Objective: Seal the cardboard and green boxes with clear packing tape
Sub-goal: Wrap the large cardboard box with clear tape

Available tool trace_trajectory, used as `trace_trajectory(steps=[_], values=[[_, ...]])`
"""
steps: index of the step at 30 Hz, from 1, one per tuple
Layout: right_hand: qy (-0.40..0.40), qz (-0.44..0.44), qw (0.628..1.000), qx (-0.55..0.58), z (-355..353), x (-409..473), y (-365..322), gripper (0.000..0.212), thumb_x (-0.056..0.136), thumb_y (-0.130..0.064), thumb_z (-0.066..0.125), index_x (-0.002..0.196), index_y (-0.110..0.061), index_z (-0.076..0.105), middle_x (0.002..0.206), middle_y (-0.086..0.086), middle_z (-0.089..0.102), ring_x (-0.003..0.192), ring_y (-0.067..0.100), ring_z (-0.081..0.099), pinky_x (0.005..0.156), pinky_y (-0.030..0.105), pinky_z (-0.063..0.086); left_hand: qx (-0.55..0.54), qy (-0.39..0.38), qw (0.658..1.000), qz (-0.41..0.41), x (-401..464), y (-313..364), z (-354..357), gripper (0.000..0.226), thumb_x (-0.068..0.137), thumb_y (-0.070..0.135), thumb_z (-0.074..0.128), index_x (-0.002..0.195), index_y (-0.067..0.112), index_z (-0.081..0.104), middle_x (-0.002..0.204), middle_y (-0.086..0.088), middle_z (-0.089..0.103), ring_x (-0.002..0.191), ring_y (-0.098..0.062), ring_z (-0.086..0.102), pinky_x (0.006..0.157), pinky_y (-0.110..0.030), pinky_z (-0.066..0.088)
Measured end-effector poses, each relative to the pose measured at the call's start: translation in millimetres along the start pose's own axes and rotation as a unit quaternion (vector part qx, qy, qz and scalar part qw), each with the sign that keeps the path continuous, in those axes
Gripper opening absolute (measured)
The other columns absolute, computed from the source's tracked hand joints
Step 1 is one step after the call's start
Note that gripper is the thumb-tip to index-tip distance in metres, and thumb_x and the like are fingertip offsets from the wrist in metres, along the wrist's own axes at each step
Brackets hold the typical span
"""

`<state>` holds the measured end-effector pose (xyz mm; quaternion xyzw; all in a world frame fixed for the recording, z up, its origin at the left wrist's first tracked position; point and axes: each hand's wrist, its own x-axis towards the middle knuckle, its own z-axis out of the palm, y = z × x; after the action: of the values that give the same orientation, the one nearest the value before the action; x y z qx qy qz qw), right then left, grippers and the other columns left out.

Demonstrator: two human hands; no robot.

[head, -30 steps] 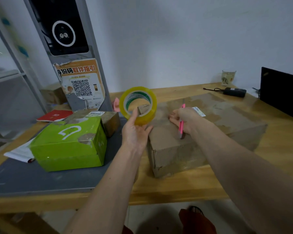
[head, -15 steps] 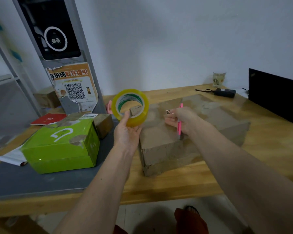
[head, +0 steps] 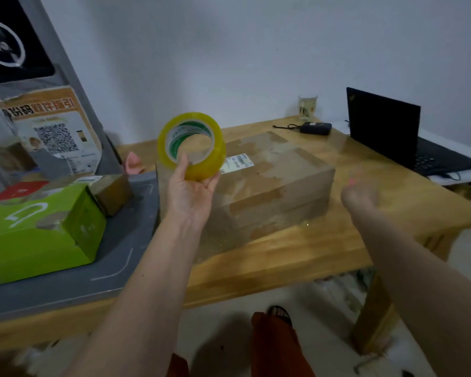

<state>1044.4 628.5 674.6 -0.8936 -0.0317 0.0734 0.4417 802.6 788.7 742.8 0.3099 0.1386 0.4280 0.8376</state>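
Green box: the bright green cardboard box with a white mark on its lid sits on a grey mat, far left of the brown cardboard box.
Small parcel: a small brown taped parcel stands just behind the green box, also left of the cardboard box.
Left hand: the left hand is raised over the left end of the cardboard box, its grip curled round the lower rim of the roll.
Tape: the yellowish roll of clear packing tape with a green-printed core stands on edge in that grip, its hole facing the camera.
Cardboard box: the large brown cardboard box with a white label lies on the wooden table, its long axis running from near left to far right.
Right hand: the right hand is blurred, off the right end of the cardboard box; something pink shows at it, and whether its grip is closed cannot be told.
Key relation: the cardboard box lies directly below and beyond the tape, so the left hand is the nearer one.
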Motion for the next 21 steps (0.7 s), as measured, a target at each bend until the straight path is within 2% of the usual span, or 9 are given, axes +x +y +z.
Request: trace_trajectory(steps=[3,6,7,9,11,13,16,18,21], values=[[-0.023,0.010,1.000,0.008,18.4,0.1,16.7,0.030,0.098,-0.015,0.048,0.115,0.005,0.060,0.128,0.028,0.055,0.115,0.039,0.054,0.080,0.035,0.041,0.005,0.005,1.000,0.002,-3.1,-5.7,-0.3,0.019,0.101,0.027,0.048,0.117,0.020,0.055,0.135,-0.011,0.059,0.124,-0.029,0.057,0.111,-0.048,0.039],[0.020,-0.020,0.993,0.115,19.1,-16.0,3.8,0.039,0.096,-0.009,0.051,0.133,0.000,0.048,0.140,0.020,0.046,0.125,0.034,0.047,0.095,0.036,0.041,0.001,0.013,1.000,0.020,-3.5,-0.3,-7.6,0.028,0.101,0.027,0.049,0.128,0.020,0.050,0.137,-0.011,0.057,0.123,-0.030,0.057,0.109,-0.049,0.041],[0.071,-0.065,0.986,0.136,16.4,-30.4,-5.6,0.041,0.095,-0.003,0.047,0.136,-0.001,0.044,0.140,0.017,0.044,0.127,0.031,0.044,0.102,0.036,0.037,-0.001,0.019,0.999,0.031,-3.1,3.9,-10.0,0.030,0.101,0.027,0.049,0.130,0.021,0.048,0.136,-0.011,0.058,0.123,-0.030,0.057,0.107,-0.049,0.043],[0.129,-0.249,0.953,0.118,14.1,-67.9,-35.2,0.038,0.096,0.000,0.042,0.133,-0.006,0.048,0.135,0.012,0.048,0.126,0.026,0.045,0.107,0.034,0.033,-0.008,0.033,0.998,0.050,-2.0,14.3,-13.5,0.031,0.101,0.026,0.050,0.131,0.021,0.048,0.134,-0.011,0.059,0.121,-0.030,0.058,0.103,-0.048,0.047],[0.020,-0.445,0.894,0.048,25.8,-107.8,-68.6,0.032,0.101,-0.012,0.040,0.129,-0.012,0.053,0.130,0.009,0.055,0.121,0.026,0.050,0.104,0.038,0.038,-0.010,0.049,0.997,0.066,0.2,26.2,-19.9,0.039,0.100,0.026,0.053,0.138,0.018,0.047,0.133,-0.010,0.061,0.120,-0.028,0.060,0.094,-0.044,0.053],[-0.155,-0.514,0.840,-0.079,53.7,-135.7,-99.2,0.044,0.104,-0.036,0.033,0.140,-0.014,0.044,0.145,0.007,0.045,0.133,0.026,0.041,0.107,0.038,0.034,0.002,0.066,0.994,0.087,1.5,38.7,-29.3,0.046,0.100,0.027,0.053,0.144,0.017,0.045,0.133,-0.008,0.062,0.118,-0.026,0.062,0.087,-0.039,0.056],[-0.252,-0.511,0.767,-0.295,103.9,-156.4,-134.5,0.081,0.097,-0.064,0.016,0.154,-0.006,0.012,0.162,0.010,0.006,0.150,0.022,0.002,0.120,0.037,0.006,0.036,0.073,0.991,0.106,-0.7,57.6,-53.0,0.046,0.101,0.033,0.049,0.145,0.021,0.045,0.137,-0.002,0.060,0.118,-0.020,0.062,0.094,-0.038,0.052],[-0.257,-0.485,0.749,-0.370,129.2,-163.8,-148.9,0.095,0.091,-0.073,0.012,0.153,-0.002,0.003,0.162,0.014,-0.002,0.150,0.026,-0.004,0.121,0.039,0.001,0.050,0.077,0.990,0.107,-2.5,69.8,-70.6,0.044,0.101,0.034,0.047,0.144,0.021,0.045,0.132,-0.003,0.063,0.118,-0.020,0.062,0.099,-0.039,0.049],[-0.290,-0.486,0.729,-0.386,153.9,-184.7,-163.0,0.098,0.089,-0.075,0.014,0.153,-0.002,-0.002,0.161,0.015,-0.007,0.149,0.027,-0.007,0.120,0.039,0.001,0.058,0.093,0.987,0.116,-3.0,83.8,-88.4,0.037,0.103,0.033,0.044,0.136,0.018,0.051,0.122,-0.003,0.068,0.114,-0.020,0.064,0.101,-0.039,0.048]])
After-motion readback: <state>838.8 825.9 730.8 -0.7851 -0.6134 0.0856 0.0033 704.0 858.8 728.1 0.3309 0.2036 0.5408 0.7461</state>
